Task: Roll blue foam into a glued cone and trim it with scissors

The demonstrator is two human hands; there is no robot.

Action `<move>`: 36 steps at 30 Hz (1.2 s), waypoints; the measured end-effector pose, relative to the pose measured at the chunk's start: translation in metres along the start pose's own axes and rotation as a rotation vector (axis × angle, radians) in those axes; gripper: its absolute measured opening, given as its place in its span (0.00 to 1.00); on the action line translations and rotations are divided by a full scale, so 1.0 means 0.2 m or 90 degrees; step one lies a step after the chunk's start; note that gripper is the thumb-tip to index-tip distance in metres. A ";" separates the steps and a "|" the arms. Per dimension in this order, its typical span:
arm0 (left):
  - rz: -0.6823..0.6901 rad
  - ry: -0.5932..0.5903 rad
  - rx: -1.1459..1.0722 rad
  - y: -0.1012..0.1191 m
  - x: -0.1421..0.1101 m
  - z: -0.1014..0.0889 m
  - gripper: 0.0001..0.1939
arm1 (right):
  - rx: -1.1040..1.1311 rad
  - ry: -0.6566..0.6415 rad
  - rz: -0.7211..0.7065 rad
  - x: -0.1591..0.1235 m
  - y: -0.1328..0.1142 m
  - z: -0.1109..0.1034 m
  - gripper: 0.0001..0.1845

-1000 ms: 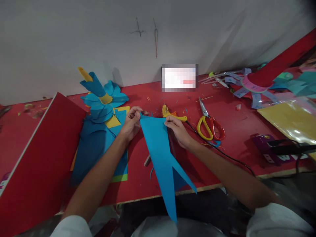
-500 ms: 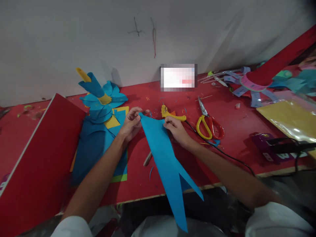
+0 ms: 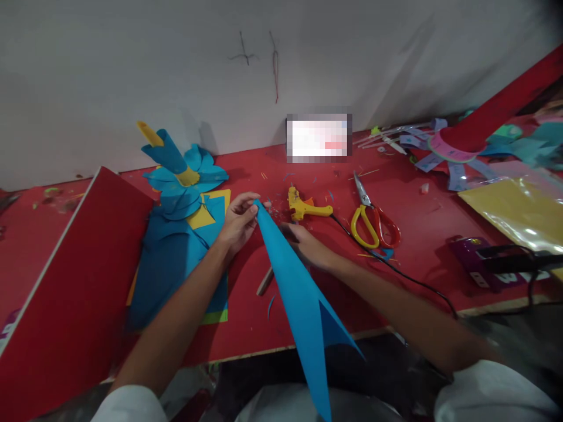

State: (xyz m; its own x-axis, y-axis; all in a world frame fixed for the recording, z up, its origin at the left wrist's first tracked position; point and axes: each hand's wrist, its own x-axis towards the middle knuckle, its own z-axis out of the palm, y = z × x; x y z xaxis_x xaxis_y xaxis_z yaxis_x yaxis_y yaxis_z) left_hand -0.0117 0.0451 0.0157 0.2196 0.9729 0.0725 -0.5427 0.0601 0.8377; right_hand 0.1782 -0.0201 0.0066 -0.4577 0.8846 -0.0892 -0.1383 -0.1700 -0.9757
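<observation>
A blue paper sheet, curled lengthwise into a narrow cone-like shape, hangs between my hands over the table's front edge. Its lower end splits into pointed tips. My left hand pinches the narrow top end between thumb and fingers. At the sheet's right side is my right hand, closed on the rolled-under edge, its fingertips partly hidden by the paper. Just beyond that hand lies a yellow hot glue gun with a black cord. Scissors with yellow and red handles rest to its right.
Blue and yellow sheets lie stacked at left, beneath a blue paper flower. A red board leans at far left. A stick lies under the sheet. A purple box and yellow plastic-wrapped packet are at right.
My right hand has moved slightly down and inward, folding the sheet's right edge under, so the top has narrowed from a wide flap to a point. My left hand keeps its pinch.
</observation>
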 end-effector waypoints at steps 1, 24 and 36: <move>-0.002 0.000 0.005 0.00 0.00 0.01 0.23 | 0.008 -0.012 0.006 0.00 0.00 0.01 0.21; 0.070 0.088 0.143 -0.04 0.04 0.00 0.22 | 0.216 -0.030 0.190 -0.08 -0.14 0.03 0.38; 0.089 0.054 0.164 -0.03 0.04 -0.02 0.16 | 0.321 -0.034 0.084 -0.06 -0.13 -0.03 0.24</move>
State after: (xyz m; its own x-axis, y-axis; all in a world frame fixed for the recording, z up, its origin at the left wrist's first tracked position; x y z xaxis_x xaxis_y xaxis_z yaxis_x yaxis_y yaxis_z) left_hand -0.0100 0.0541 0.0090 0.0830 0.9837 0.1597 -0.3371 -0.1231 0.9334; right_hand 0.1921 -0.0229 0.0327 -0.5419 0.8206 -0.1814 -0.4769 -0.4780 -0.7376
